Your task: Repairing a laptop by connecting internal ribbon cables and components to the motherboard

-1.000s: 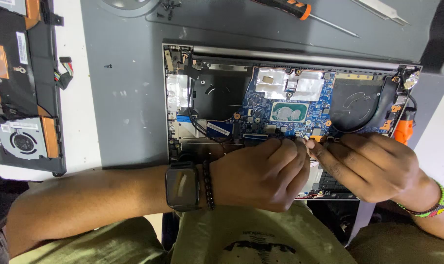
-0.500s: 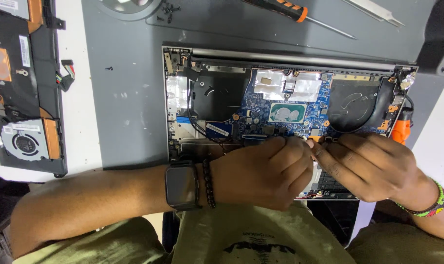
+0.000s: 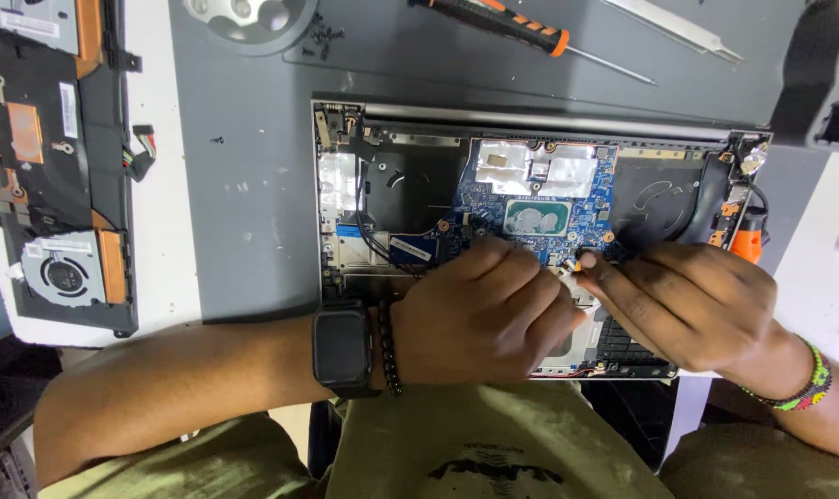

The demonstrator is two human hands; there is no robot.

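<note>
A: Hands over opened laptop (image 3: 530, 240), near the tabletop's front edge; left hand (image 3: 480, 319) curled shut, its fingers' hold hidden; right hand (image 3: 692, 305) with fingertips (image 3: 590, 268) pinching a small orange-tipped connector (image 3: 572, 264) at the blue motherboard (image 3: 540, 208).

B: Hazards?

A: Likely a torn cable or bent socket, should the pinch pull askew; a knuckle could also scrape board components.

B: Surroundings?

A: Grey tabletop (image 3: 244, 185); orange-handled screwdriver (image 3: 521, 26) by the far edge; second dismantled chassis with fan (image 3: 64, 273) at the left edge.
</note>
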